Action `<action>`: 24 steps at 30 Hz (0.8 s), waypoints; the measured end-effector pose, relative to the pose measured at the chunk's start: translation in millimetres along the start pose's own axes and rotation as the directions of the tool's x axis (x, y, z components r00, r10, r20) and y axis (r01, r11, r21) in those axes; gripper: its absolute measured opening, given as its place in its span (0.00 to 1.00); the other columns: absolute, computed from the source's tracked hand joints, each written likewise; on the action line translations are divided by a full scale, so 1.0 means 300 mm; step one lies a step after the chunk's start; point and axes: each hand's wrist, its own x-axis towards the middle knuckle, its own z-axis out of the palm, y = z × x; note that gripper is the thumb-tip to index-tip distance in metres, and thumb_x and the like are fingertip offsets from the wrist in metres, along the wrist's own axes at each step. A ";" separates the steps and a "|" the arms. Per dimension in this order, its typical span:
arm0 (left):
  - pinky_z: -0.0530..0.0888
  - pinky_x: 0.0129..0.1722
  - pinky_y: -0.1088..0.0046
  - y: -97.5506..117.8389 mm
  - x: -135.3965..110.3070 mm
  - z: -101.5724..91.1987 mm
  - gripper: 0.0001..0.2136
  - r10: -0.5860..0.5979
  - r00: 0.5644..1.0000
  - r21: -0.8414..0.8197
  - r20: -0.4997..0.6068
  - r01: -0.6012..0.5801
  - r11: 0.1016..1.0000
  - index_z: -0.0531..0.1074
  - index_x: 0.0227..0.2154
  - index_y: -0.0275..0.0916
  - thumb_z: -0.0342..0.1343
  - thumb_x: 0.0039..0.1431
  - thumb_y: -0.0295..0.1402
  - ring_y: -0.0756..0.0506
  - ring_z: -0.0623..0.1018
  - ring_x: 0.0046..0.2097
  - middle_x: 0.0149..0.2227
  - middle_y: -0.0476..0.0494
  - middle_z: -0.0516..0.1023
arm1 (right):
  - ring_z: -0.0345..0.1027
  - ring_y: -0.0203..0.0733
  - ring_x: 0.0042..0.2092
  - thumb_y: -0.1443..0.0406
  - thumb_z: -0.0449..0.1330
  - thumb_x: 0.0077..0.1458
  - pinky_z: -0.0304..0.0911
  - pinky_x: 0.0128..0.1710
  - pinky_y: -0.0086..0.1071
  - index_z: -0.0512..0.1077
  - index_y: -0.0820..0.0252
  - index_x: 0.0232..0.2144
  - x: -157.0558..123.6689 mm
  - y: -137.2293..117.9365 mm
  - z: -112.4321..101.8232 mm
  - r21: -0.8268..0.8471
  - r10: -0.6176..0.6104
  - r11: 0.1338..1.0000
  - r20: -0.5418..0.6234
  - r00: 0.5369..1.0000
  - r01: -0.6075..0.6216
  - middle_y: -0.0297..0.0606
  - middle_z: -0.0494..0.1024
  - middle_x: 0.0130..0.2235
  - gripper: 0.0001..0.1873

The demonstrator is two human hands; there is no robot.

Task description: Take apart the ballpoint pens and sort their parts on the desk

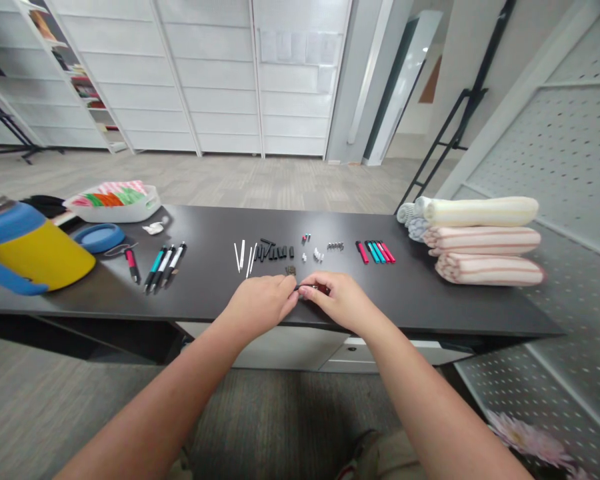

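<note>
My left hand (263, 301) and my right hand (339, 298) meet above the front edge of the black table (480, 303), both closed on a thin pen (310, 287) with a red part showing under the right fingers. Just behind the hands lie rows of pen parts: white refills (243, 257), black barrel pieces (274, 252), small tips and springs (320, 252), and red and teal pen barrels (376, 252).
Finished pens (163, 265) and a red pen (131, 263) lie at the left, near a blue lid (99, 237), a yellow and blue jug (27, 250) and a white tray (115, 203). Rolled striped towels (483, 243) are stacked at the right.
</note>
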 end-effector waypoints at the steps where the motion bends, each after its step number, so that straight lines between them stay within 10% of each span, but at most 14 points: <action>1: 0.68 0.32 0.68 0.004 -0.004 0.001 0.13 -0.009 1.000 0.004 0.004 0.009 1.000 0.71 0.40 0.40 0.44 0.75 0.40 0.41 0.81 0.37 0.35 0.42 0.80 | 0.71 0.38 0.35 0.58 0.61 0.66 0.60 0.36 0.30 0.81 0.55 0.38 -0.002 0.001 -0.003 0.016 0.006 1.000 0.005 1.000 -0.006 0.33 0.83 0.35 0.11; 24: 0.68 0.28 0.69 0.046 -0.007 0.012 0.20 -0.139 0.990 -0.022 -0.026 0.139 0.990 0.73 0.40 0.37 0.40 0.75 0.44 0.39 0.83 0.34 0.33 0.36 0.82 | 0.70 0.36 0.27 0.53 0.63 0.62 0.63 0.29 0.30 0.82 0.57 0.42 -0.011 0.022 -0.009 0.219 0.098 0.971 0.009 0.995 -0.097 0.34 0.81 0.29 0.16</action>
